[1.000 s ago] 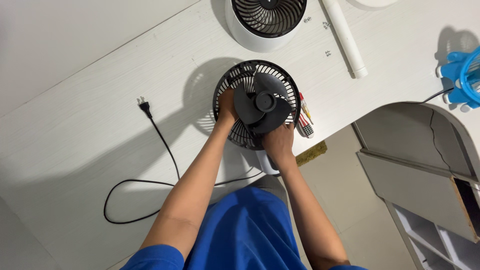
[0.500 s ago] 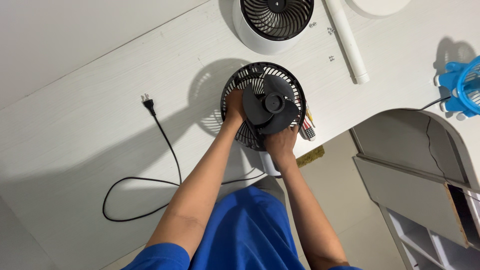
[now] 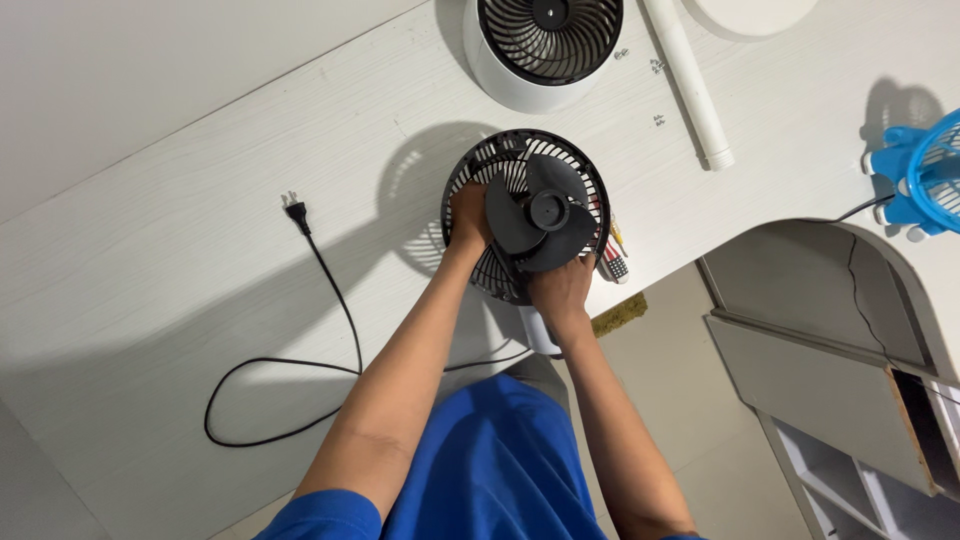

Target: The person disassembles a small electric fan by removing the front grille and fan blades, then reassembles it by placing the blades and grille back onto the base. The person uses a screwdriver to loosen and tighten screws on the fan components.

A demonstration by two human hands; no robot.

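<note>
A dark grey fan blade [image 3: 541, 212] with broad curved vanes and a round hub is seated flat at the centre of a round black grille [image 3: 527, 215]. The grille, ribbed with thin radial bars, is laid face-up near the table [image 3: 180, 300] edge.

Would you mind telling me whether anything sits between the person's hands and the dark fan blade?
Nothing visible does. The left hand rests on the left edge of the dark fan blade, and the right hand grips its lower edge. The blade lies exposed on the black grille, with no cover over it.
</note>
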